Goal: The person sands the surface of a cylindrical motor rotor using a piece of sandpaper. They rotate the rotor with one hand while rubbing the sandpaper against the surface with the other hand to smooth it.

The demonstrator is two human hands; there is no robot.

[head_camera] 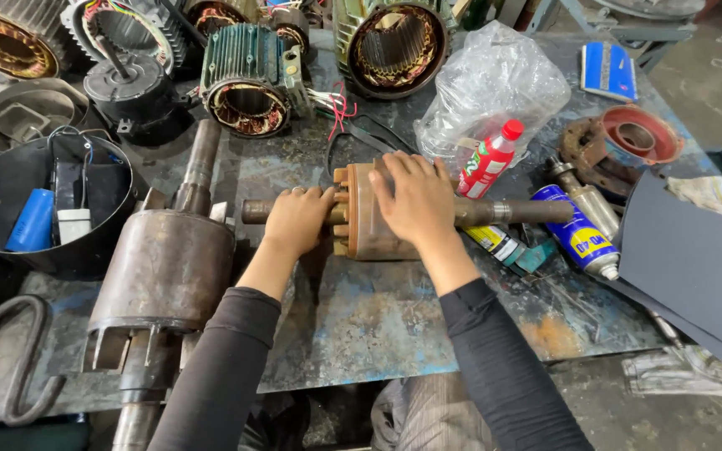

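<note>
A rusty motor rotor (365,238) lies on its side on the stained metal workbench (378,317), its steel shaft (520,211) running left to right. My left hand (298,219) is closed around the shaft at the rotor's left end, where short fins stick out. My right hand (415,200) lies palm down over the top of the rotor body, fingers spread across it. Both arms are in black sleeves.
A bigger rotor (165,267) lies at the left. Several stator housings (248,79) with copper windings stand at the back. Right of the hands are a red bottle (488,159), a clear plastic bag (495,83), a blue spray can (582,234) and dark sandpaper sheets (683,259). A black tub (10,242) sits far left.
</note>
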